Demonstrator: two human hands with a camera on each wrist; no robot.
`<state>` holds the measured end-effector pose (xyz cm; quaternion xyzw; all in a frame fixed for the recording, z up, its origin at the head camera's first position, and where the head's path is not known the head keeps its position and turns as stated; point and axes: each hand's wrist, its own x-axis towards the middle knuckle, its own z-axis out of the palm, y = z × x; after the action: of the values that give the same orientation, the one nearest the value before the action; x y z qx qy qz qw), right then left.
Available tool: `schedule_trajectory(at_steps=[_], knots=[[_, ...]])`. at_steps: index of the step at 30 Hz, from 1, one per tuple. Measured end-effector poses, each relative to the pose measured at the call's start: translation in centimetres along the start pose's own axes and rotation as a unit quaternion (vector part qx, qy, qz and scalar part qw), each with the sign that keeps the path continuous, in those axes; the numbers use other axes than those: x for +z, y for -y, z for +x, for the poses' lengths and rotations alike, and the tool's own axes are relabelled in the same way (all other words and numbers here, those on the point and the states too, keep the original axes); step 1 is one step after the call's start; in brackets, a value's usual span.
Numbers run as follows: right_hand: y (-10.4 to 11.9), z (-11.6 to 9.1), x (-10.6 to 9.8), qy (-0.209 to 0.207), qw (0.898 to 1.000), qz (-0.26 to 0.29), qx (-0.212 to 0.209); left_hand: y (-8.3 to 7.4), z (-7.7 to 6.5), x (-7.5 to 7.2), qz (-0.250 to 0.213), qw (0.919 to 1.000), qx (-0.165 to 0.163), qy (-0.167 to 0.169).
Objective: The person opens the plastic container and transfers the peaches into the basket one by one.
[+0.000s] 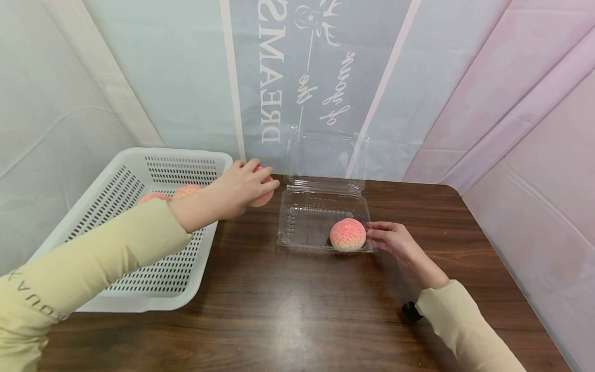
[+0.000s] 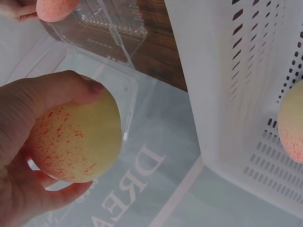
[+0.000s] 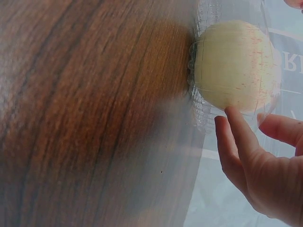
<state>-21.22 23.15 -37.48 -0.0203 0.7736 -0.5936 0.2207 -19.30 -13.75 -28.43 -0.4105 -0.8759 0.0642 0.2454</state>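
Observation:
My left hand [image 1: 239, 188] grips a pink-and-yellow speckled peach [image 2: 78, 135], thumb on one side and fingers curled round the other. It hangs in the air between the white basket [image 1: 197, 289] and the clear plastic clamshell container [image 1: 302, 243]. Another peach [image 1: 347, 235] sits in the container's front right corner. At that corner my right hand [image 1: 397, 243] holds the container's edge, fingertips against the side wall and thumb by the rim. In the right wrist view this peach [image 3: 234, 66] shows through the clear plastic, close to the fingertips.
Inside the basket lie further peaches [image 1: 187, 190], partly hidden by the left forearm. The container's lid [image 1: 325, 155] stands raised against the printed curtain [image 1: 311, 67] behind. Below everything is a dark wooden table [image 1: 288, 310]. A black object [image 1: 411, 312] shows at the right wrist.

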Motion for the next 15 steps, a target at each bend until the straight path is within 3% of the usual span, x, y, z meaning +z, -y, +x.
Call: schedule_trajectory(at_steps=[15], knots=[[-0.11, 0.01, 0.00, 0.005, 1.000, 0.002, -0.002, 0.37, -0.71, -0.70, -0.026, 0.9995, -0.019, 0.004]])
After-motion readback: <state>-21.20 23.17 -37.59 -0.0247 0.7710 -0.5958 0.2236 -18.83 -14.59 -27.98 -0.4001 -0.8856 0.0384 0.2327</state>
